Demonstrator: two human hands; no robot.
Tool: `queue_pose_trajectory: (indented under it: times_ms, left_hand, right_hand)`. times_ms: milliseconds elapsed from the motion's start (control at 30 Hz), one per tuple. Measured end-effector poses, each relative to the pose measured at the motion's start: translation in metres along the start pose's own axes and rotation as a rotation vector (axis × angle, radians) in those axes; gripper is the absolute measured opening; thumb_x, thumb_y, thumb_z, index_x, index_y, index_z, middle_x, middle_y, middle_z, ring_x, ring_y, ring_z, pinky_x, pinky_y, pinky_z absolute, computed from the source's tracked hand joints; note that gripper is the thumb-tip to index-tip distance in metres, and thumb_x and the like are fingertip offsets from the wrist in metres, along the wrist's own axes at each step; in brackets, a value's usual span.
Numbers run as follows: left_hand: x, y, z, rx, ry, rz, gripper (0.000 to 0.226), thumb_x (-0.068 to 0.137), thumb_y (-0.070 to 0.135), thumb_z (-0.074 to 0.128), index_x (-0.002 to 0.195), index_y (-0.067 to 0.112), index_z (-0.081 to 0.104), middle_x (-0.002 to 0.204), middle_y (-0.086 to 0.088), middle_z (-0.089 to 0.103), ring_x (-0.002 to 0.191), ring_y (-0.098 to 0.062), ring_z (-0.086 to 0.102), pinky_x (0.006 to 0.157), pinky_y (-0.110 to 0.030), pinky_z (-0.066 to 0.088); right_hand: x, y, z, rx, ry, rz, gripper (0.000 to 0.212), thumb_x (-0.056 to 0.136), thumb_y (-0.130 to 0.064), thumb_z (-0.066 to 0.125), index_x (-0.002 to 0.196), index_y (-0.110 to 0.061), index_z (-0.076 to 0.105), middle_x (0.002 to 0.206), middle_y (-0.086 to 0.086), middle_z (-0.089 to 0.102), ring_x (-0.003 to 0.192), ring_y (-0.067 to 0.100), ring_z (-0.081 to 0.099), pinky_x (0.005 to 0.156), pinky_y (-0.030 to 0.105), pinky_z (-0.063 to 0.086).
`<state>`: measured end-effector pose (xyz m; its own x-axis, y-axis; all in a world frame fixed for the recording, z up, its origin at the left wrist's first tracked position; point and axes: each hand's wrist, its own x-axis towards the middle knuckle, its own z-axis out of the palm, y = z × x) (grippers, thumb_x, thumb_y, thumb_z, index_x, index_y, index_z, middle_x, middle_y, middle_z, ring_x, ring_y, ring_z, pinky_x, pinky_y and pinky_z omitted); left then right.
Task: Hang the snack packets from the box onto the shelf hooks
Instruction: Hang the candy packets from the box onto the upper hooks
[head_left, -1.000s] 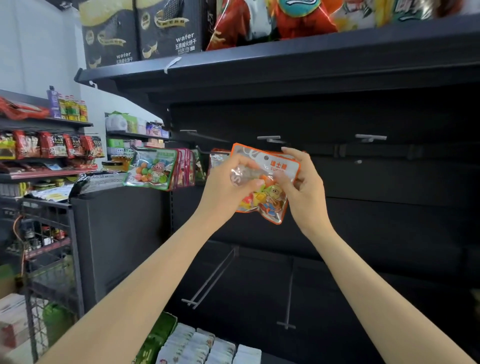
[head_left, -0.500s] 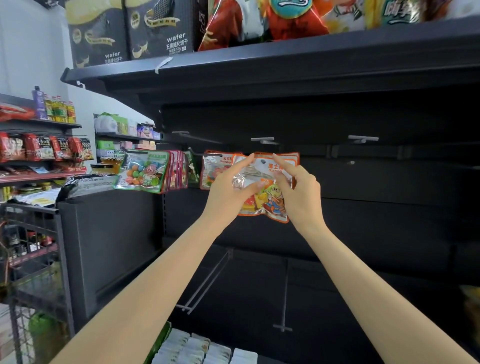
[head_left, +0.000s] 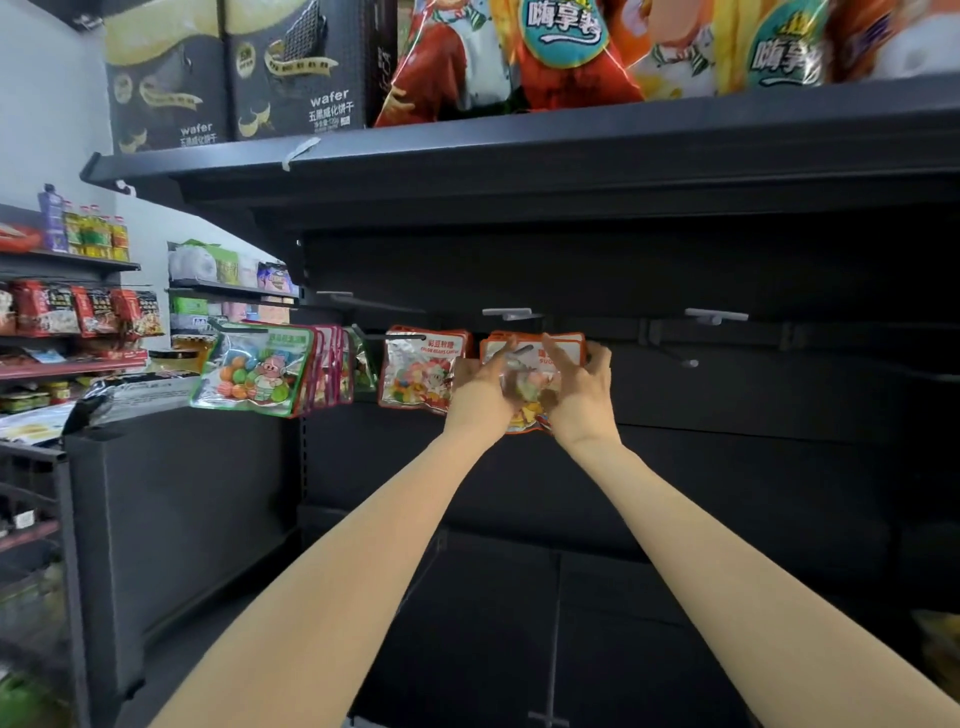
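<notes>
Several hooks stocked, one orange packet at its hook, at least one hook bare.

At far left a bunch of green-edged packets (head_left: 254, 371) hangs on the first hook, then an orange-edged packet (head_left: 422, 370) hangs on the next. The left hand (head_left: 480, 387) and right hand (head_left: 584, 387) both pinch the orange snack packet (head_left: 535, 364) between fingers and thumbs, holding it up at the middle hook (head_left: 511, 313); whether its hole is already over the prong is hidden by the fingers. Further right the empty hook (head_left: 717, 315) holds nothing, so I judge the job partly done with hanging left to do; the box is not in view. The held packet is glossy, with an orange border, a clear window showing coloured sweets, and a white label with red characters on top.
</notes>
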<state>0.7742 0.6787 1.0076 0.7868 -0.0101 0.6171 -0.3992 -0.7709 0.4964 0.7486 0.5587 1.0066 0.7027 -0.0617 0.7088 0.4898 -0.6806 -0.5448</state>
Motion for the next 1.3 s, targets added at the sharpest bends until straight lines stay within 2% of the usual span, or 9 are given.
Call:
queue_pose_trajectory:
  times_ms: [100, 300, 433, 500, 567, 700, 867, 1033, 1300]
  left_hand:
    - [0.014, 0.009, 0.004, 0.039, -0.022, -0.106, 0.049, 0.094, 0.028, 0.053, 0.141, 0.022, 0.037, 0.129, -0.013, 0.042, 0.111, -0.029, 0.053, 0.084, -0.032, 0.047]
    - [0.024, 0.009, 0.004, 0.001, -0.026, -0.119, 0.049, 0.092, 0.018, 0.054, 0.138, 0.027, 0.041, 0.128, -0.011, 0.048, 0.114, -0.028, 0.053, 0.094, -0.038, 0.049]
    - [0.010, 0.007, -0.007, -0.014, 0.035, -0.053, 0.058, 0.091, 0.013, 0.056, 0.142, 0.029, 0.034, 0.135, -0.010, 0.042, 0.119, -0.027, 0.049, 0.098, -0.037, 0.046]
    - [-0.004, 0.007, -0.018, -0.012, 0.134, 0.024, 0.052, 0.090, 0.012, 0.058, 0.138, 0.022, 0.042, 0.134, -0.011, 0.047, 0.116, -0.025, 0.052, 0.095, -0.032, 0.046]
    - [-0.020, 0.007, -0.031, -0.029, 0.219, 0.071, 0.037, 0.090, 0.013, 0.058, 0.127, 0.017, 0.053, 0.120, -0.006, 0.059, 0.102, -0.017, 0.058, 0.086, -0.026, 0.047]
    - [-0.062, -0.007, -0.060, -0.007, 0.346, 0.121, 0.019, 0.090, 0.019, 0.059, 0.108, 0.018, 0.063, 0.090, 0.009, 0.062, 0.079, -0.006, 0.058, 0.073, -0.024, 0.050]
    - [-0.130, -0.061, -0.096, 0.072, 0.358, -0.015, 0.011, 0.090, 0.021, 0.059, 0.100, 0.022, 0.064, 0.077, 0.013, 0.061, 0.072, -0.003, 0.058, 0.069, -0.024, 0.049]
    - [-0.213, -0.163, -0.146, 0.117, 0.364, -0.246, 0.011, 0.089, 0.019, 0.059, 0.089, 0.029, 0.063, 0.074, 0.009, 0.066, 0.069, -0.001, 0.061, 0.066, -0.016, 0.047]
    - [-0.348, -0.333, -0.232, 0.133, 0.257, -0.716, 0.015, 0.089, 0.016, 0.058, 0.079, 0.026, 0.059, 0.078, -0.003, 0.066, 0.076, -0.021, 0.062, 0.070, -0.032, 0.048]
  right_hand:
    - [0.011, 0.004, 0.002, -0.135, -0.030, 0.046, 0.076, 0.087, 0.007, 0.050, 0.148, -0.030, 0.026, 0.150, 0.005, 0.009, 0.140, 0.024, 0.015, 0.100, 0.038, 0.044]
    - [0.011, 0.005, 0.000, -0.268, -0.066, 0.043, 0.077, 0.088, 0.002, 0.053, 0.150, -0.031, 0.021, 0.152, 0.007, 0.008, 0.139, 0.026, 0.013, 0.103, 0.041, 0.041]
    - [-0.002, 0.001, -0.003, -0.316, 0.088, -0.086, 0.069, 0.084, 0.004, 0.057, 0.145, -0.023, 0.036, 0.153, 0.012, 0.013, 0.139, 0.031, 0.012, 0.106, 0.041, 0.036]
    - [-0.013, -0.004, -0.004, -0.308, 0.144, -0.147, 0.060, 0.083, 0.005, 0.057, 0.138, -0.014, 0.045, 0.149, 0.014, 0.022, 0.136, 0.033, 0.019, 0.104, 0.042, 0.039]
    - [-0.023, -0.010, -0.001, -0.259, 0.121, -0.185, 0.049, 0.086, 0.004, 0.052, 0.133, -0.010, 0.050, 0.142, 0.013, 0.033, 0.128, 0.033, 0.030, 0.101, 0.041, 0.042]
    - [-0.044, -0.032, 0.012, -0.001, -0.030, -0.227, 0.030, 0.096, -0.007, 0.042, 0.123, -0.009, 0.056, 0.121, 0.009, 0.055, 0.108, 0.024, 0.054, 0.084, 0.035, 0.049]
    - [-0.085, -0.070, 0.050, 0.165, -0.218, -0.274, 0.027, 0.098, -0.013, 0.043, 0.119, -0.014, 0.059, 0.114, 0.001, 0.059, 0.100, 0.015, 0.056, 0.084, 0.033, 0.048]
    - [-0.147, -0.120, 0.144, 0.207, -0.502, -0.289, 0.027, 0.096, -0.015, 0.043, 0.115, -0.018, 0.062, 0.111, 0.001, 0.060, 0.096, 0.016, 0.058, 0.084, 0.036, 0.049]
    - [-0.279, -0.210, 0.330, 0.244, -0.988, -0.216, 0.030, 0.092, -0.013, 0.042, 0.110, -0.012, 0.067, 0.114, 0.007, 0.065, 0.107, 0.024, 0.058, 0.090, 0.039, 0.048]
